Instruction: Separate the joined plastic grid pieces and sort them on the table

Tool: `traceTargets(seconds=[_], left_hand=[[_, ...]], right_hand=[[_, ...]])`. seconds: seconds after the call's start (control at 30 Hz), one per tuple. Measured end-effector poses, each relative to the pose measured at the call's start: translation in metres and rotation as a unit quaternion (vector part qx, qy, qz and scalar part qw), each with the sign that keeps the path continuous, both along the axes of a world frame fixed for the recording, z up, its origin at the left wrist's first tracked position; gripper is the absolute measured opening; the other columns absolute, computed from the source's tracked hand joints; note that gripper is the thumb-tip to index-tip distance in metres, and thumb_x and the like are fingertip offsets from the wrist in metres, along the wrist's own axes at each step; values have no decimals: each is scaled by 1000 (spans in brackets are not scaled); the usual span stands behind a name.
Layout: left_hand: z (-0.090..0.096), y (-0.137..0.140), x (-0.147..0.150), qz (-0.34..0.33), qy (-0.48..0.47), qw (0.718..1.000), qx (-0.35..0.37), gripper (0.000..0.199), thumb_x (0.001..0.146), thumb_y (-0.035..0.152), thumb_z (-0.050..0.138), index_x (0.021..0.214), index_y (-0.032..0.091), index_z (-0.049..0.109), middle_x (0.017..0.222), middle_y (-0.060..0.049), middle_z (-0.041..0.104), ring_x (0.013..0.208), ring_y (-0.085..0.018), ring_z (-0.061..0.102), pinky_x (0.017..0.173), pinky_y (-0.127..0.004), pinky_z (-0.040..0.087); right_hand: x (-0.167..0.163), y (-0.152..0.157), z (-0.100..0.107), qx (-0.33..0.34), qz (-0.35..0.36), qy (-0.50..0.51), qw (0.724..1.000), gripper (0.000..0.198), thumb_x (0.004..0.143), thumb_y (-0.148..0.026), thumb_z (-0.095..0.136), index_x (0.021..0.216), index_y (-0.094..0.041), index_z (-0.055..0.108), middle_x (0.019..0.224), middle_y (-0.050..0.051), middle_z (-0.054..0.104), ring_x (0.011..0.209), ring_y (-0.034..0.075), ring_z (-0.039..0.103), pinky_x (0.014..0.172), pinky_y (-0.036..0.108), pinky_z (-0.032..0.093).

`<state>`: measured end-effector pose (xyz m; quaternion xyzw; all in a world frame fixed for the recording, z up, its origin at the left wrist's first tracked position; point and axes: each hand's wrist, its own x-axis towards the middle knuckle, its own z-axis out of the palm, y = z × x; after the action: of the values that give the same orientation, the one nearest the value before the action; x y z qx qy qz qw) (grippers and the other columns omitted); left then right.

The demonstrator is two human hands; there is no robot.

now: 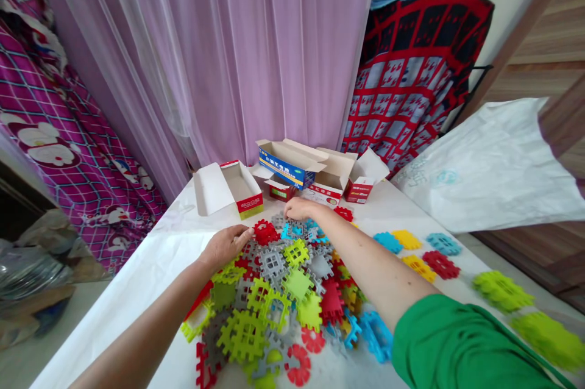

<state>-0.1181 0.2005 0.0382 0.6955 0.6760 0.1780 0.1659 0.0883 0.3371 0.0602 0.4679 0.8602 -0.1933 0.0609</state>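
Note:
A heap of notched plastic building pieces lies on the white-covered table, mixing grey, green, red, blue and yellow. My left hand rests at the heap's left edge. Its fingers are stretched out beside a red gear-edged piece, and nothing shows in them. At the far side of the heap, my right hand has its fingers curled downward and closed. Just below those fingertips lie a grey window piece and a blue piece. Whatever the right fingertips hold is hidden. Nearer me sit a lime-green window piece and a larger green one.
Open cardboard boxes line the table's back: a red-and-white box, a blue box and several others. To the right are separate rows of pieces, including a red stack and a green stack. A white bag hangs over the right edge.

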Motion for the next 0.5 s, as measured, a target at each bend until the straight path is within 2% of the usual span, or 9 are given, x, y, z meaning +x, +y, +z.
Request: traceTargets(seconds=[0.1, 0.2, 0.27, 0.37, 0.5], left_hand=[[-5, 4, -1, 13, 12, 999, 40, 52, 86, 54, 35, 106, 20, 69, 117, -8, 69, 111, -23, 62, 101, -33, 44], [-11, 7, 5, 3, 6, 999, 34, 55, 85, 55, 39, 118, 18, 63, 126, -10, 65, 117, -24, 59, 105, -34, 42], [-14, 7, 9, -11, -7, 1000, 26, 57, 85, 55, 40, 121, 18, 62, 127, -9, 64, 118, -24, 58, 106, -35, 41], [-15, 7, 12, -20, -25, 999, 31, 56, 85, 56, 39, 119, 18, 63, 125, -9, 65, 117, -24, 59, 105, -37, 42], [-16, 7, 13, -19, -24, 999, 34, 55, 84, 55, 41, 116, 17, 66, 122, -10, 66, 115, -24, 60, 105, -37, 43]], right_hand=[[1, -3, -2, 26, -23, 4, 999, 39, 83, -20, 52, 119, -25, 68, 125, 4, 66, 112, 22, 62, 89, 26, 48], [-6, -7, -7, 37, -25, 9, 999, 47, 85, -24, 51, 132, -28, 58, 135, 3, 58, 119, 22, 57, 93, 27, 45], [-10, -9, -9, 32, -21, 4, 999, 44, 83, -28, 55, 126, -30, 62, 131, 2, 62, 115, 22, 60, 91, 28, 47], [-11, -11, -9, 17, -21, -14, 1000, 33, 76, -37, 66, 107, -30, 73, 113, 1, 71, 103, 23, 66, 82, 27, 49], [-7, -11, -7, 4, -30, -12, 999, 27, 68, -39, 74, 91, -27, 77, 96, 1, 75, 89, 21, 68, 73, 24, 50]])
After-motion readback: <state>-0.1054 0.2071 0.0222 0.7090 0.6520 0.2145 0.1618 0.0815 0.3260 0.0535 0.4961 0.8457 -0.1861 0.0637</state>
